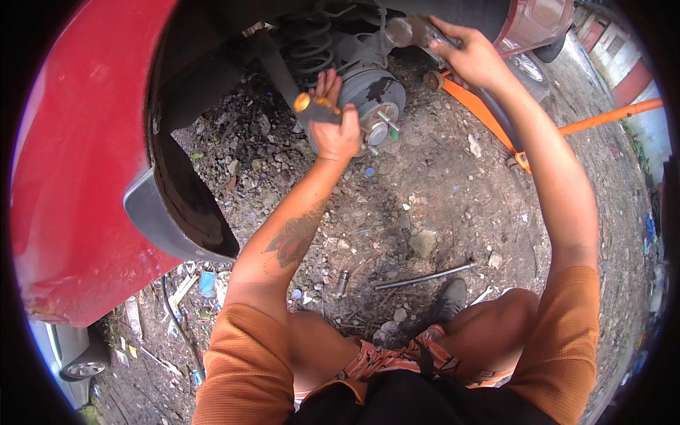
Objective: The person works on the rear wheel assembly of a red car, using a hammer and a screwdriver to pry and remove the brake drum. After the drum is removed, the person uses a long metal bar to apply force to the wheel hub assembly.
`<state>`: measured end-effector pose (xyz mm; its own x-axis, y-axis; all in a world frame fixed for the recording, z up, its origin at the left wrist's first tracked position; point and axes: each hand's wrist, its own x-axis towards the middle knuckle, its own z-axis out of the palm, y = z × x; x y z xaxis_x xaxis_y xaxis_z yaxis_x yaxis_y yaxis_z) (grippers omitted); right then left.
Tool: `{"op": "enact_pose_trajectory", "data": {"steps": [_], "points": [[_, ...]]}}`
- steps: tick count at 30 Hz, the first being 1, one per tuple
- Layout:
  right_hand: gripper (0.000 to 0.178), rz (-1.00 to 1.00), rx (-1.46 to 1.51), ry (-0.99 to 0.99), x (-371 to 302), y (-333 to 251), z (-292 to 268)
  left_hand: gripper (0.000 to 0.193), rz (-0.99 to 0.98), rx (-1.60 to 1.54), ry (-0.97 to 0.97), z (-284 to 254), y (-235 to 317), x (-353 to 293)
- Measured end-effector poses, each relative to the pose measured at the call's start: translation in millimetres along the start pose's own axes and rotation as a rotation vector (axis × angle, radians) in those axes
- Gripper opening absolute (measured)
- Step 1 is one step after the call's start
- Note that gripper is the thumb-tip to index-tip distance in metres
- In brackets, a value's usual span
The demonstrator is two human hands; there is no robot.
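My left hand (334, 127) is closed round a black tool handle (319, 110) with an orange-yellow end, much like a screwdriver's; its shaft is hidden. Just behind and to the right of that hand is a grey brake drum (382, 91), bare of its wheel, with studs round the hub (377, 133). Up and to the right, my right hand (471, 55) grips a hammer (405, 32), slightly blurred. Its head is raised above the drum, apart from it and from the tool handle.
A red car body (78, 156) with an open wheel arch fills the left; a coil spring (312, 53) shows inside. An orange jack (478, 113) lies right of the drum. On the stony ground near my feet are a metal bar (425, 276) and a socket (343, 282).
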<state>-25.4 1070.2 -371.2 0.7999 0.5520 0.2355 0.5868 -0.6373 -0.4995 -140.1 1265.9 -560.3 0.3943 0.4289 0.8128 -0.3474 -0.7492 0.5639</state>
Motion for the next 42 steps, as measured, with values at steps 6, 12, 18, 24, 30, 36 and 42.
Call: {"op": "enact_pose_trajectory", "data": {"steps": [6,12,18,24,30,36,42], "points": [[0.053,0.442,0.323,-0.092,-60.8,152.0,82.8,0.062,-0.28,-0.17,-0.011,-47.4,-36.3,-60.2],[0.038,0.686,-0.042,-0.561,-141.3,300.4,138.0,0.061,-0.054,-0.418,-0.145,-49.3,15.4,16.8],[0.025,0.866,-0.382,-0.944,-185.3,389.8,166.6,0.055,-0.068,-0.146,-0.326,-1.9,40.1,46.5],[0.025,0.848,-0.32,-0.918,-175.1,362.8,164.4,0.047,-0.165,-0.018,-0.237,13.8,34.5,39.0],[0.028,0.888,-0.417,-1.071,-158.5,377.1,169.1,0.049,-0.234,0.057,-0.297,17.7,39.6,39.9],[0.03,0.878,-0.394,-1.066,-157.5,367.2,164.4,0.041,-0.341,0.107,-0.261,20.3,51.2,45.9],[0.025,0.864,-0.353,-1.031,-163.2,374.6,161.8,0.048,-0.393,0.084,-0.317,22.3,51.5,48.3]]}}
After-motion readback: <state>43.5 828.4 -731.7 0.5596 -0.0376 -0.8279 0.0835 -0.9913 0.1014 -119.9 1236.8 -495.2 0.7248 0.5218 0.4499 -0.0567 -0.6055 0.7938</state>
